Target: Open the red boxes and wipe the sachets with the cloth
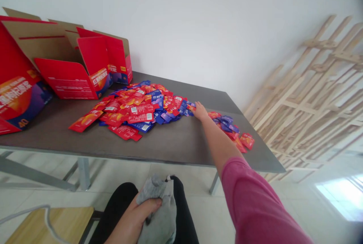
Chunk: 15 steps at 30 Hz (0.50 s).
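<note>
The dark-topped table [181,143] carries open red cartons [65,79] left of the main heap of red and blue sachets [138,106], and a smaller sachet cluster [227,125] right of it. In front of the heap, the left hand [141,213] is curled round a grey cloth [160,221], while the right hand [200,112] is at its right edge, though whether it grips a sachet I can't tell. The step looks like shifting sachets by hand there; the next move would call for a sure finger hold.

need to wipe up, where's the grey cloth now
In the head view, the grey cloth is at the bottom, just left of centre, in the left hand over the black trousers, near side of the table.
</note>
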Motion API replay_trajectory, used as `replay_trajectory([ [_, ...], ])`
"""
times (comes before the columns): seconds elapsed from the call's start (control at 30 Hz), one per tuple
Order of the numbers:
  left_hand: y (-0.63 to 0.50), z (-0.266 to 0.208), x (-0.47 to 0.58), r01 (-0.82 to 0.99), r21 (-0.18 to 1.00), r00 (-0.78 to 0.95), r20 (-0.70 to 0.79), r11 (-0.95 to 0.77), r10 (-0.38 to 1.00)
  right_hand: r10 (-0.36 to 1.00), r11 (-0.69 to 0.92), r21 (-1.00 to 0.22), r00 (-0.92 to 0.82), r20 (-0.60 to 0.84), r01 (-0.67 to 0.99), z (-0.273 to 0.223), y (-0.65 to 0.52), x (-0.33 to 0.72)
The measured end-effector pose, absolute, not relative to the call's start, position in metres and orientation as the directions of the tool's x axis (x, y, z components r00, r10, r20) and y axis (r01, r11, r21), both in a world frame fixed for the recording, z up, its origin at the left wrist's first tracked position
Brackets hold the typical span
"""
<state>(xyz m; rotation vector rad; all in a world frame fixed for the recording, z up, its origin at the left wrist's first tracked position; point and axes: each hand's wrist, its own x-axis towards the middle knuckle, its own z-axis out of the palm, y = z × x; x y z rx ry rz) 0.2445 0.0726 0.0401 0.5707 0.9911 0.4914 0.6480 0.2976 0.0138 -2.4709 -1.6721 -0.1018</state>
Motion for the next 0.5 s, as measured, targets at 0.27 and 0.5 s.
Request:
replay_trajectory([
  [0.27,0.078,0.038,0.24,-0.127,0.626,0.435,-0.662,0.769,0.611,0.95,-0.3,-0.064,0.304,0.066,0.952,0.016,0.292,0.625],
  [0.5,0.08,0.027,0.241,-0.108,0.654,0.549,-0.589,0.749,0.593,0.966,-0.252,0.02,0.251,0.069,0.967,0.011,0.201,0.562],
])
